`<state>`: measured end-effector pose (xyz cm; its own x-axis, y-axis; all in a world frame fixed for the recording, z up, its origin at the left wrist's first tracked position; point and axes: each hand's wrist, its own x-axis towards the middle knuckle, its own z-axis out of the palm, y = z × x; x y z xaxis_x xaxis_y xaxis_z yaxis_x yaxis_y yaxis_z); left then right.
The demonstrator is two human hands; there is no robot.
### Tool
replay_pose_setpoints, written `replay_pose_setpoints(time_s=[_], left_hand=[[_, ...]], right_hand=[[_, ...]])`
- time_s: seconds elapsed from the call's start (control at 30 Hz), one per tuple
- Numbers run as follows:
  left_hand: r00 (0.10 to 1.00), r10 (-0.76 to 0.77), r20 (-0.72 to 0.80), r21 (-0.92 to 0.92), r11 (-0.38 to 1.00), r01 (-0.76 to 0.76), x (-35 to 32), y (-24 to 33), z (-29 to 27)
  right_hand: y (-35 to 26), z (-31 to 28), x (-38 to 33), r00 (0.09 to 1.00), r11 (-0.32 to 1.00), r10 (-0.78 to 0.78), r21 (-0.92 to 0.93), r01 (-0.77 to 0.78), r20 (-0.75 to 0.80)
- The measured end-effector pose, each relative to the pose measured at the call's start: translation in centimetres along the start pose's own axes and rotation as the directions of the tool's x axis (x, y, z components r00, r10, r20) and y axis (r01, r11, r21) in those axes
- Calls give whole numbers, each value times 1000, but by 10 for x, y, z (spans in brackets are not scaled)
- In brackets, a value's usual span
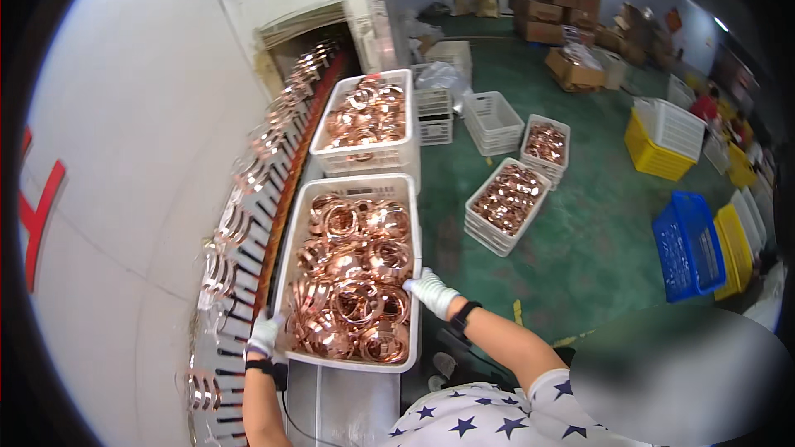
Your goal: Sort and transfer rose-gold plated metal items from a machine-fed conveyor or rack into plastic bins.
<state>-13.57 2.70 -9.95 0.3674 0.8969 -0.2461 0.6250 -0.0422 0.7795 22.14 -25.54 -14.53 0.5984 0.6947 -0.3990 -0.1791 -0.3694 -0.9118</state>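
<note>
In front of me a white plastic crate (416, 232) is heaped with shiny copper-coloured rings (356, 302). My right hand (432, 290), in a white glove, is closed on the crate's right side. At the near left side my left hand (265, 334), also gloved, grips the crate; its fingers are partly hidden by the wall. The near end of the crate is over a grey metal surface (348, 406). Just beyond it stands another white crate (364, 157) full of the same rings, on top of a stack.
Along my left runs a conveyor (277, 236) with black prongs carrying copper rings, coming from an oven-like opening (310, 37). White crates of copper parts (507, 196) stand on the green floor to the right. Farther right are blue (689, 244) and yellow crates (658, 149); cardboard boxes (555, 12) are stacked behind.
</note>
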Motion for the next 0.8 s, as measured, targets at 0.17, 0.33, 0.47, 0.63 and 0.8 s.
replay_pose_setpoints(time_s=[0.17,0.33,0.47,0.63,0.8], left_hand=[[984,8,179,-303,952,47,16,-32,12],[959,-118,257,40,993,111,-5,44,74],[881,54,471,-166,986,28,-14,43,106],[863,-186,469,-62,968,242,-42,122,188],[848,-174,500,-248,910,333,-57,183,279]], right_hand=[[-4,-6,22,982,994,104,-2,-106,-157],[11,-74,17,977,959,85,282,-26,-197],[17,-123,22,990,990,50,137,-32,-129],[16,-231,13,994,987,109,122,-106,-25],[28,-330,46,990,986,143,92,-140,-21]])
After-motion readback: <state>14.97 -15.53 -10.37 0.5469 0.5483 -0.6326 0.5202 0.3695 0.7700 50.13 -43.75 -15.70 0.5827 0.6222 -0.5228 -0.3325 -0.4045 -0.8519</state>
